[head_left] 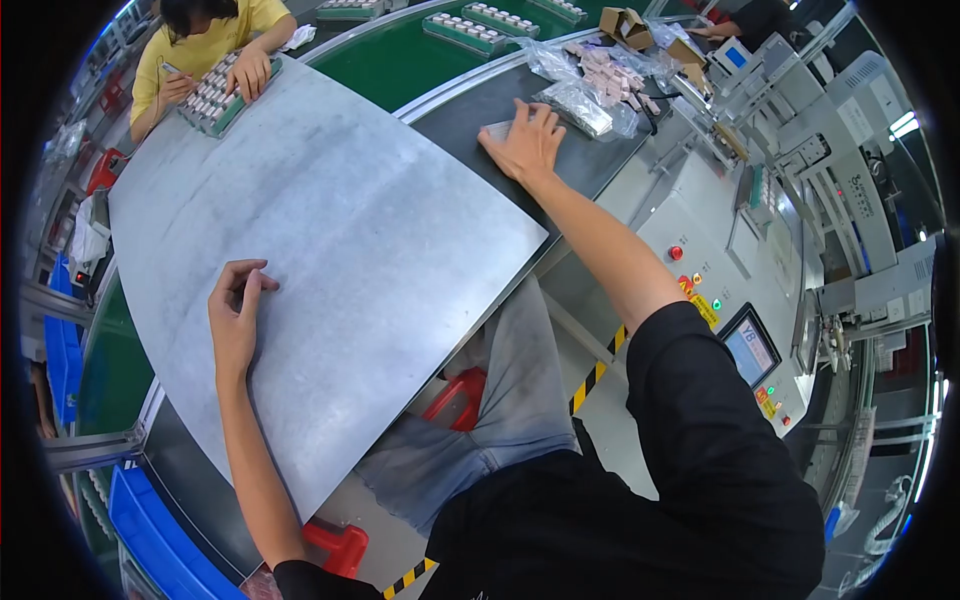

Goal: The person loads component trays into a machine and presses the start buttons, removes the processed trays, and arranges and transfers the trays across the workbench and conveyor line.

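Note:
My left hand (237, 310) rests over the grey metal tabletop (370, 230), fingers loosely curled. A gap shows between thumb and forefinger, with nothing visible in it. Stretched out to the far right, my right hand (528, 142) is over the dark work surface (465, 125) with its fingers spread and bent. Beside its thumb lies a small pale, see-through flat piece (495, 130); whether the hand touches it I cannot tell. Just beyond the fingers are a silvery plastic-wrapped pack (577, 108) and a heap of pale pink pieces (610, 75).
Across the table a person in yellow (150, 70) holds a pen-like tool over a keyboard (215, 100). More keyboards (465, 35) sit on the green conveyor (370, 60). At right stands a machine with a screen (750, 345). A blue bin (160, 535) is at lower left.

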`<move>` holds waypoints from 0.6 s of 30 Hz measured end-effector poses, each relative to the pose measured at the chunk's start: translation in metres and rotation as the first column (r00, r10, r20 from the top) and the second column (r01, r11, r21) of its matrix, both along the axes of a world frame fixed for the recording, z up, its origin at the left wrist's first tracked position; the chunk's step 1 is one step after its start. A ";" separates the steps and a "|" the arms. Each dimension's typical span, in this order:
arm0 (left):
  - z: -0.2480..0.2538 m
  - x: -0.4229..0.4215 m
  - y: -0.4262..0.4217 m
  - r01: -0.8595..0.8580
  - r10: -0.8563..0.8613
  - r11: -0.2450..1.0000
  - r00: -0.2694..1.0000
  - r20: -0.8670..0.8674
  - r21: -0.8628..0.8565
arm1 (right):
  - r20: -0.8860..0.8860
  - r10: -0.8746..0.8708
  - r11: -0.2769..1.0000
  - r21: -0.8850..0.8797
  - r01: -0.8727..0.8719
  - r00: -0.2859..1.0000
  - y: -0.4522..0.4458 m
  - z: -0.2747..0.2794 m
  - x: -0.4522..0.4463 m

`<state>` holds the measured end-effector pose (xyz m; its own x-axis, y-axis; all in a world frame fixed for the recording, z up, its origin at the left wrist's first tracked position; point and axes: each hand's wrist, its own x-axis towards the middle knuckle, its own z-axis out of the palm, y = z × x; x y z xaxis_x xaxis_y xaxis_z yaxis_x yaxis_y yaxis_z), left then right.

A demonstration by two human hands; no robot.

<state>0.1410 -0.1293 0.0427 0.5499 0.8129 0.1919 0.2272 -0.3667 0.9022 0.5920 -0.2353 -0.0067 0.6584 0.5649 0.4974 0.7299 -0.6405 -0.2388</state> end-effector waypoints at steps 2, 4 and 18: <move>-0.002 -0.001 0.002 0.003 -0.003 1.000 1.000 0.010 -0.002 | 0.027 0.153 0.986 0.059 -0.154 0.988 -0.001 -0.002 0.001; -0.003 -0.001 0.002 0.015 -0.014 1.000 1.000 0.019 -0.006 | 0.149 0.420 0.895 0.093 -0.435 0.895 -0.002 -0.005 0.004; -0.002 -0.003 0.003 0.004 -0.004 1.000 1.000 0.023 -0.029 | -0.188 -0.175 0.962 -0.241 0.128 0.966 0.001 0.031 -0.011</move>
